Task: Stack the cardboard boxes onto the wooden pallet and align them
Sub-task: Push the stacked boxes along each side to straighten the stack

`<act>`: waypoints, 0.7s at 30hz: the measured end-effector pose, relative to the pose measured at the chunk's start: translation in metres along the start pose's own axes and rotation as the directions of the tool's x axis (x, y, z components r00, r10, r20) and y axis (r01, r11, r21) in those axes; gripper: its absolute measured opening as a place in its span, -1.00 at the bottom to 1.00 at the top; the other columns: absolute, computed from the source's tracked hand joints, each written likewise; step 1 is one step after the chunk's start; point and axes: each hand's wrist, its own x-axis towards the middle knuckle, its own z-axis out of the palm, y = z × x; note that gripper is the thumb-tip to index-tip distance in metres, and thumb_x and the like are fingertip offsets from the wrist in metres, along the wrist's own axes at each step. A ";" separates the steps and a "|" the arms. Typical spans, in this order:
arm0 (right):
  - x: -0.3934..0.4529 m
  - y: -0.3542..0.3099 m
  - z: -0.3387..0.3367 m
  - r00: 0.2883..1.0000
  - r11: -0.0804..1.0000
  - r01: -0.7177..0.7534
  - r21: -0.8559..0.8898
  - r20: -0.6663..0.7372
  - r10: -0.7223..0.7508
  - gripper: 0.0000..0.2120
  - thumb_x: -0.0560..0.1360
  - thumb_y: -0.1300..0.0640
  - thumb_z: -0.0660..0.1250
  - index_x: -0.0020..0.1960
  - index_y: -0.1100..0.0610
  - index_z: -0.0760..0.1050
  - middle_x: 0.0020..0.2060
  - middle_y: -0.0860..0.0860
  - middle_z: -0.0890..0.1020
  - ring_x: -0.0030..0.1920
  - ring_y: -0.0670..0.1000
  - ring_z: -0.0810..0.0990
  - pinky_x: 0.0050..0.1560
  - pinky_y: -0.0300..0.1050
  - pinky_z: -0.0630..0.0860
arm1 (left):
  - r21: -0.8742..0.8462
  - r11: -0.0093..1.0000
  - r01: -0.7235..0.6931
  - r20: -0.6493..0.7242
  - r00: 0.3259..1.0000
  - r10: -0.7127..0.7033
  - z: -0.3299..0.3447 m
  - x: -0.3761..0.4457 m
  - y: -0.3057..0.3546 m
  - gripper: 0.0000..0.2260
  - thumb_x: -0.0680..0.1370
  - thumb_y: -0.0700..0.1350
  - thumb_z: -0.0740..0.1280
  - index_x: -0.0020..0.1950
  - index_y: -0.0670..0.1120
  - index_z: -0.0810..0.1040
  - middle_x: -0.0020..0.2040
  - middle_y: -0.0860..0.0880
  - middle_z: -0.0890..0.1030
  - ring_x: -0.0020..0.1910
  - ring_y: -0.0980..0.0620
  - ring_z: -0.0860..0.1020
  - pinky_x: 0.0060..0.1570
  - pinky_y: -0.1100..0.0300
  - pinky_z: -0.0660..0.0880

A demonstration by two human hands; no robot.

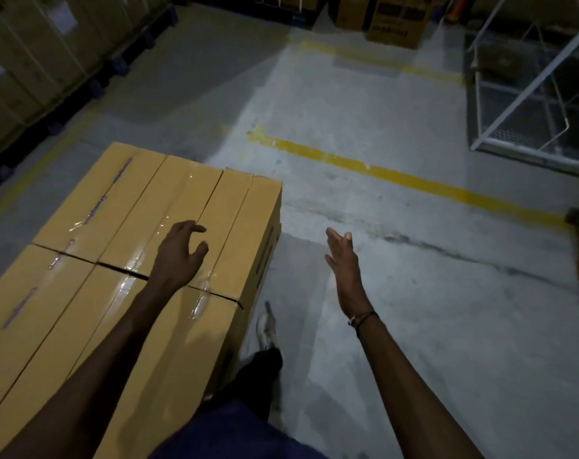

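A stack of tan, taped cardboard boxes (116,246) fills the lower left, its top layer packed side by side in two rows. The pallet beneath is hidden. My left hand (179,253) hovers over the top near the stack's right edge, fingers curled and apart, holding nothing. My right hand (344,260) is out in the air to the right of the stack, above the concrete floor, palm flat, fingers spread, empty. My foot in a light shoe (266,326) stands close by the stack's right side.
A yellow floor line (380,172) runs diagonally across the grey concrete. A metal wire cage (529,94) stands at the right. Strapped pallet loads of boxes (33,54) line the left wall. Printed cartons (397,18) sit at the far back.
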 end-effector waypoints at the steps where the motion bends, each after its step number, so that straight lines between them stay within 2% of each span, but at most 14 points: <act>1: 0.010 -0.005 0.001 1.000 1.000 0.001 -0.011 0.000 -0.001 -0.45 0.77 -0.16 -0.10 0.61 0.07 0.35 0.61 -0.02 0.36 0.60 -0.06 0.31 0.58 -0.03 0.26 | -0.017 1.000 0.013 -0.014 1.000 -0.013 0.000 0.007 -0.003 -0.71 0.63 -0.14 0.40 0.35 -0.14 0.55 0.42 -0.20 0.50 0.30 -0.21 0.53 0.20 0.06 0.38; 5: 0.056 -0.026 0.011 1.000 0.999 0.012 -0.050 0.011 -0.011 -0.44 0.77 -0.17 -0.07 0.61 0.08 0.36 0.59 -0.04 0.39 0.57 -0.09 0.34 0.59 0.00 0.28 | -0.099 0.994 0.049 -0.072 0.996 -0.056 0.001 0.039 -0.012 -0.74 0.63 -0.21 0.41 0.32 -0.13 0.57 0.39 -0.18 0.52 0.34 -0.16 0.50 0.21 0.09 0.36; 11: 0.120 -0.044 0.040 0.993 0.992 0.016 -0.126 0.115 -0.001 -0.46 0.74 -0.21 -0.02 0.58 0.02 0.40 0.58 -0.09 0.40 0.58 -0.10 0.34 0.53 -0.03 0.33 | -0.192 0.972 0.138 -0.113 0.980 -0.161 0.005 0.079 -0.023 -0.76 0.62 -0.22 0.41 0.29 -0.14 0.58 0.33 -0.17 0.55 0.39 -0.14 0.49 0.31 0.14 0.32; 13: 0.141 -0.051 0.048 0.989 0.989 0.002 -0.147 0.147 0.020 -0.45 0.75 -0.21 -0.02 0.58 0.03 0.41 0.57 -0.09 0.41 0.58 -0.09 0.34 0.53 -0.03 0.34 | -0.215 0.959 0.186 -0.093 0.973 -0.210 0.007 0.092 -0.025 -0.75 0.61 -0.17 0.40 0.28 -0.16 0.58 0.31 -0.19 0.57 0.38 -0.17 0.50 0.30 0.15 0.31; 17: 0.183 -0.064 0.063 0.978 0.980 0.013 -0.198 0.207 0.029 -0.43 0.74 -0.24 -0.01 0.59 0.03 0.41 0.56 -0.11 0.43 0.56 -0.11 0.36 0.53 -0.02 0.35 | -0.261 0.938 0.229 -0.107 0.959 -0.264 0.008 0.113 -0.025 -0.55 0.50 0.10 0.26 0.22 -0.17 0.61 0.23 -0.18 0.59 0.26 -0.12 0.53 0.25 0.11 0.37; 21: 0.234 -0.080 0.074 0.953 0.972 0.026 -0.234 0.300 0.047 -0.43 0.74 -0.25 0.01 0.58 0.03 0.43 0.56 -0.12 0.43 0.57 -0.12 0.36 0.52 -0.02 0.36 | -0.272 0.917 0.291 -0.102 0.939 -0.328 0.012 0.136 -0.020 -0.55 0.51 0.10 0.26 0.25 -0.15 0.60 0.26 -0.16 0.57 0.29 -0.11 0.51 0.25 0.08 0.37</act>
